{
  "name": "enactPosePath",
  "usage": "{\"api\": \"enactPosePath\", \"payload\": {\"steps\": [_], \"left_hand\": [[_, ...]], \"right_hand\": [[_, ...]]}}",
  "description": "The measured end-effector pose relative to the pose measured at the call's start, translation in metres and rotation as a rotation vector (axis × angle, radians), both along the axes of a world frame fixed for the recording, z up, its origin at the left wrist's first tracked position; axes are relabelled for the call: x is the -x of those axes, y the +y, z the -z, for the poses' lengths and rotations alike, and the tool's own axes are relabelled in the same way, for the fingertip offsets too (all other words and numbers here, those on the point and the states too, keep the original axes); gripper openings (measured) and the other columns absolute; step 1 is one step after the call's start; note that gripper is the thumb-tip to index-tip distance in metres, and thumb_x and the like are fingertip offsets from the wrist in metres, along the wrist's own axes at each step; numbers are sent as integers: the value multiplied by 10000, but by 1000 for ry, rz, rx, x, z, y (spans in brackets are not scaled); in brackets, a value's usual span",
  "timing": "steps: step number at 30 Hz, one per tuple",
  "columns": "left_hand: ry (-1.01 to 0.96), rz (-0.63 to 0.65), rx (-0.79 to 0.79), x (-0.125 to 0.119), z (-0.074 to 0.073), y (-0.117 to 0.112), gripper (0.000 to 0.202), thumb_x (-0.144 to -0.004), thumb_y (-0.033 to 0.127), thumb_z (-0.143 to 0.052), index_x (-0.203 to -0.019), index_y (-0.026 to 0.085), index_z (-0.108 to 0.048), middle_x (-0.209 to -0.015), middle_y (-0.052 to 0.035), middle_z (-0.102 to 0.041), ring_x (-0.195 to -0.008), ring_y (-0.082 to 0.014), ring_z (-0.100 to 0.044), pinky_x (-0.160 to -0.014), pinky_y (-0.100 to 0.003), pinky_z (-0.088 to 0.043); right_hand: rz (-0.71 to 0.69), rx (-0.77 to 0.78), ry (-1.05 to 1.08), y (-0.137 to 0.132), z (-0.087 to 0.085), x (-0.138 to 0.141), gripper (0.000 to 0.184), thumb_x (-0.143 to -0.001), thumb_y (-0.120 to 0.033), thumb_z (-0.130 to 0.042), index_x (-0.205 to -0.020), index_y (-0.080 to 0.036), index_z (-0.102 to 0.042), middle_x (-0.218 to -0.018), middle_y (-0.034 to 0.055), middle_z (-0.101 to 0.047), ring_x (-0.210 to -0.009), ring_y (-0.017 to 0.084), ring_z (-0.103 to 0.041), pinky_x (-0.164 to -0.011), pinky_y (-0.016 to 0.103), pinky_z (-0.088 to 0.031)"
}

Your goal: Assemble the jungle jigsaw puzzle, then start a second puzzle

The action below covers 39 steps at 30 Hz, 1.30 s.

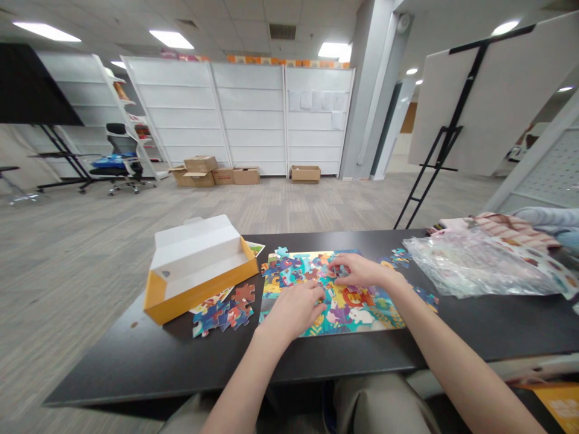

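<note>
A colourful jigsaw puzzle (362,316) with animal pictures lies flat on the black table, with several loose pieces piled over its upper left part. My left hand (294,306) rests palm down on the middle of the puzzle, fingers and thumb apart, with no piece visible in it. Just beyond and to the right, my right hand (358,269) curls its fingers and thumb around a puzzle piece (337,271) low over the picture. Its fingers partly hide that piece. More puzzle pieces (228,313) lie in a heap left of the puzzle, and a few others (400,258) at its right.
An open yellow box (203,289) with a white inside stands at the table's left. Clear plastic bags (479,265) and folded fabric (515,229) lie at the right. Behind the table are an easel-like stand (436,163), cardboard boxes (199,172) and white shelving (248,114).
</note>
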<state>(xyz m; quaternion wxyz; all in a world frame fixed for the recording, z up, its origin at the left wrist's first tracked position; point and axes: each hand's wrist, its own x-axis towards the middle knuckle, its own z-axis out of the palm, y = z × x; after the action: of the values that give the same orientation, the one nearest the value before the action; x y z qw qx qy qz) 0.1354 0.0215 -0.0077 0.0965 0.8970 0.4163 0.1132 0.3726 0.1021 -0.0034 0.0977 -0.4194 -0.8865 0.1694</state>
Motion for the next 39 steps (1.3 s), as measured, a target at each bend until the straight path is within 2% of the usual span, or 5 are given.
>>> {"api": "enactPosePath", "payload": {"steps": [11,22,27,34,39], "left_hand": [[-5,9,-8,1,-2,-1,144,-954,306,-574,-983,217,-683,-1044,-50,-690,-1015,-229,-649,-862,-323,-519],[-372,-188,66,-3,7,6,523,-877,248,-641,-1368,192,-472,-1283,-121,-616,-1013,-257,-660,-881,-398,-529],[-506,-118,80,-9,12,13,559,-809,161,-685,-1342,185,-521,-1309,-131,-607,-1165,-278,-607,-1006,-419,-476],[-603,-127,164,-11,16,17,469,-765,96,-644,-1225,186,-617,-1056,-59,-680,-639,-124,-586,-720,-297,-514],[-711,-160,259,-9,16,19,449,-787,155,-623,-1233,209,-603,-867,1,-644,-558,-100,-511,-572,-236,-423]], "right_hand": [[218,120,158,-3,-4,3,243,-775,-387,-693,-876,-187,-599,-833,23,-676,-689,151,-577,-620,258,-425],[68,508,502,1,-10,-7,426,-767,-550,-754,-878,-169,-600,-798,46,-726,-707,152,-652,-636,260,-466],[3,583,523,-7,-12,6,408,-788,-534,-748,-892,-164,-613,-805,35,-712,-697,133,-632,-614,241,-447],[46,400,271,-3,-24,-19,457,-733,-529,-760,-995,-160,-694,-888,52,-709,-721,158,-604,-642,269,-450],[179,249,-106,-1,-26,-42,581,-562,-472,-856,-1046,-177,-730,-991,75,-706,-867,242,-620,-699,290,-463]]}}
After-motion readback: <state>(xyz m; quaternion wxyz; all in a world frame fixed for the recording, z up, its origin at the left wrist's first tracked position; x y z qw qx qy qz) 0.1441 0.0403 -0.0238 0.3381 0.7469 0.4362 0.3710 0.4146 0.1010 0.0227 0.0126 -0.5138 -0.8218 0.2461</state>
